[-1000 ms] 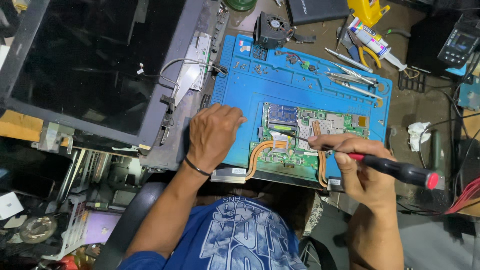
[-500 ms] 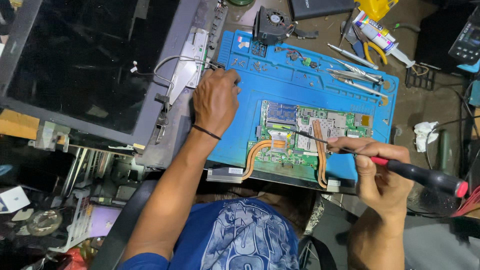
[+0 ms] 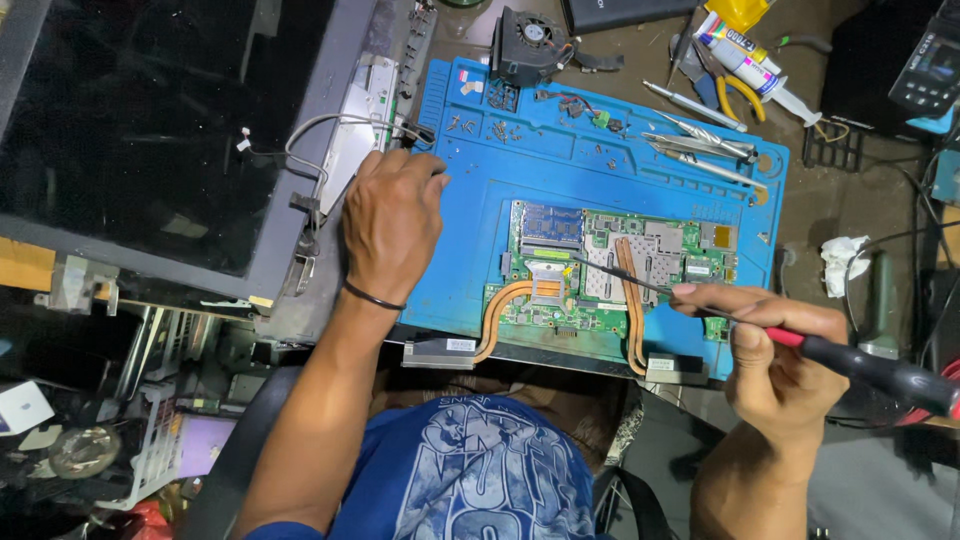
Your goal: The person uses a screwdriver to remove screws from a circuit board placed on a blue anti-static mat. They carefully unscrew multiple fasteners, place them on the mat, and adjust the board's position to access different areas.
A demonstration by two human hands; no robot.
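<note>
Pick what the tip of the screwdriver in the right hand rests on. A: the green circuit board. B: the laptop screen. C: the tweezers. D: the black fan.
A: the right hand holds the screwdriver with its thin shaft reaching left onto the green circuit board on the blue mat.

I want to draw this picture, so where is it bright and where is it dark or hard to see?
In the head view, the blue mat and green circuit board are brightly lit and sharp; the left hand is clear too. The lower left corner is dark and murky. The laptop screen looks black with faint reflections. The right hand holds a screwdriver, slightly soft toward the frame edge.
</note>
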